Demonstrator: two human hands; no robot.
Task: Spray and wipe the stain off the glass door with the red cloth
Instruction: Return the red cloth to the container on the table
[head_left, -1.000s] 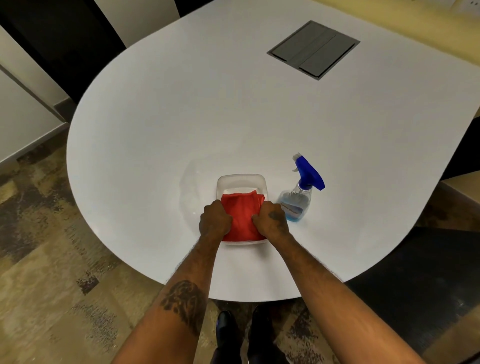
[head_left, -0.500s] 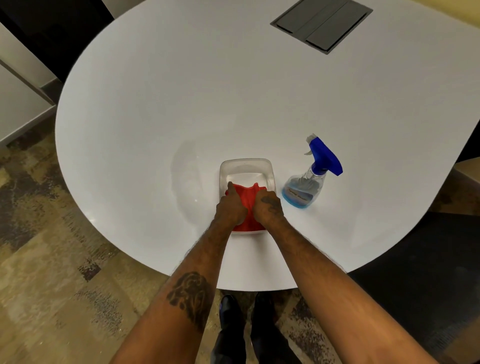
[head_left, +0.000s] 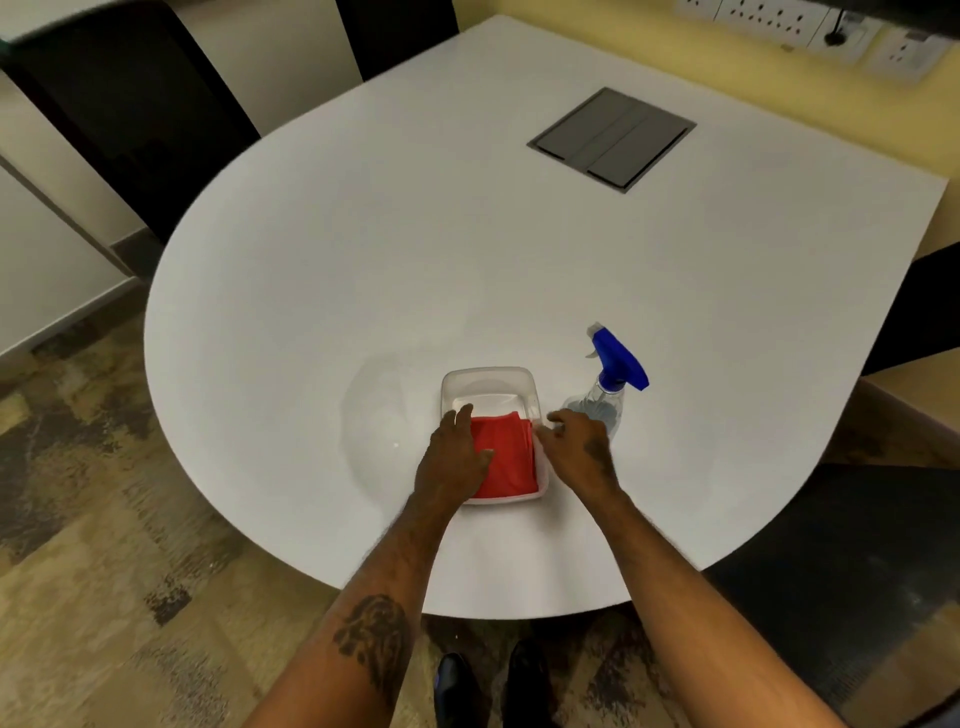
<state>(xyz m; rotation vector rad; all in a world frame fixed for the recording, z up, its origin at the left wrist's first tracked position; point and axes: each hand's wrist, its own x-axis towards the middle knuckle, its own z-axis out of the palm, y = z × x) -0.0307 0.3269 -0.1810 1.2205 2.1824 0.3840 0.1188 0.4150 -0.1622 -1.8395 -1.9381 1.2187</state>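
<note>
A folded red cloth (head_left: 506, 460) lies in a clear plastic tray (head_left: 488, 379) near the front edge of the white table (head_left: 415, 249). My left hand (head_left: 454, 457) rests flat on the cloth's left side with fingers spread. Just right of the tray's rim, my right hand (head_left: 582, 447) hovers with loosely curled fingers and holds nothing. A clear spray bottle (head_left: 605, 400) with a blue trigger head stands right of the tray, just beyond my right hand. No glass door is in view.
A grey cable hatch (head_left: 613, 137) is set into the table at the back right. Wall sockets (head_left: 779, 21) line the yellow wall behind. Dark chairs stand at the far left, and patterned carpet covers the floor around my shoes.
Both hands gripped the cloth together in the tray before. Now the cloth lies flat, my right hand has let go and shifted right toward the bottle, and my left hand has flattened.
</note>
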